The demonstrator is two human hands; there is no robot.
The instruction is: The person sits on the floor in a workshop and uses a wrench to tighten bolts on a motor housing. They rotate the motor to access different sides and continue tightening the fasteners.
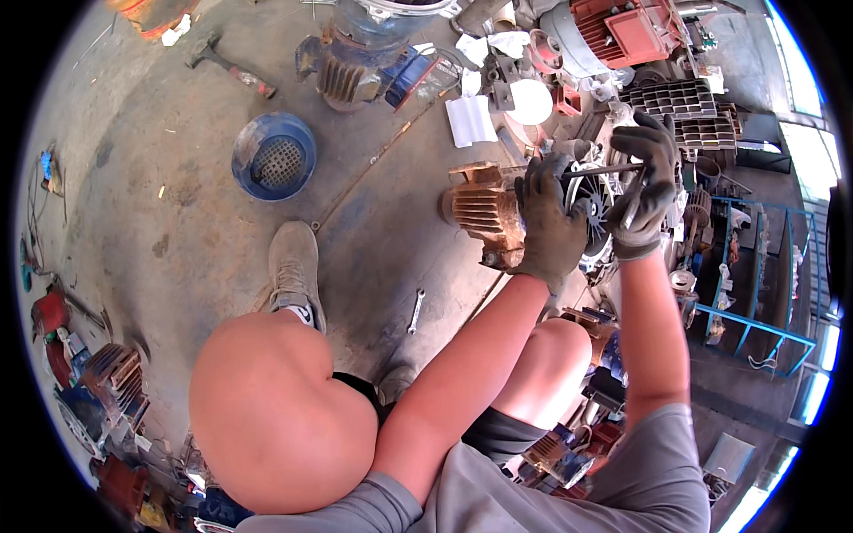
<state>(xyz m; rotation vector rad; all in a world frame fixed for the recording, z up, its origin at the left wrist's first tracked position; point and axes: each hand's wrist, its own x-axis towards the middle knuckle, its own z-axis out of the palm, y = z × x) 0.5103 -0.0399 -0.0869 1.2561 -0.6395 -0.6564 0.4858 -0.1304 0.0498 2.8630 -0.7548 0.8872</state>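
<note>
My left hand (546, 222), in a dark work glove, grips the end of a rusty orange finned motor housing (480, 209) that stands on the concrete floor in front of me. My right hand (644, 182), also gloved, holds a thin metal rod-like tool (600, 171) that lies across the motor's white fan (591, 204). The fan's blades show between the two hands. My bare knees fill the lower middle of the view.
A wrench (415, 311) lies on the floor near my foot. A blue fan cover (274, 155) sits to the left, a blue-grey motor (355, 75) and a hammer (227, 64) beyond it. Red motor (613, 31), grilles and a blue rack (755, 266) crowd the right.
</note>
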